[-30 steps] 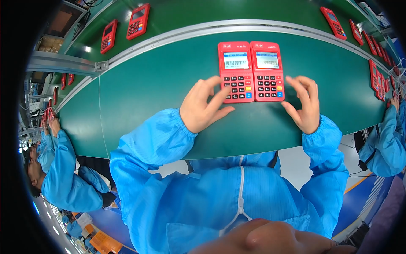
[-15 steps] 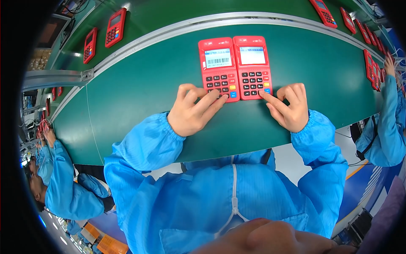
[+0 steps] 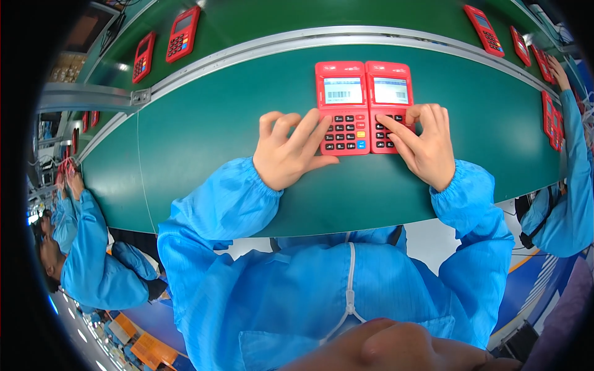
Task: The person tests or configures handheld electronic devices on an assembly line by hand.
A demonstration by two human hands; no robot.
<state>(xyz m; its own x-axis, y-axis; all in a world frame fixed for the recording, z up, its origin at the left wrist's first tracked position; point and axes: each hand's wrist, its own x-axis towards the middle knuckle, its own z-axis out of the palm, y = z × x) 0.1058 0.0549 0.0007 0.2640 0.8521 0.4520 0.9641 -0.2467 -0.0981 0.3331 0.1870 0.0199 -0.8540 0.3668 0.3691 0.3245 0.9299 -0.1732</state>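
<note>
Two red keypad terminals lay flat and side by side on the green bench (image 3: 216, 136), at roughly twelve to one o'clock from the wearer's chest, their lit screens at the twelve o'clock end. The left hand (image 3: 288, 147) sat at eight o'clock of the left terminal (image 3: 342, 109), loosely open with fingers spread, gripping nothing, its index fingertip over the upper-left corner of the keypad. The right hand (image 3: 427, 145) was at about half past four of the right terminal (image 3: 390, 108), half curled and holding nothing, its index finger stretched towards ten o'clock over the upper-left keys; whether either tip was pressing could not be told. Clean keying seemed to call for one fingertip straight down per key, the other fingers lifted off neighbouring keys, light force so neither terminal slid, and both screens kept uncovered for checking, as they were here.
</note>
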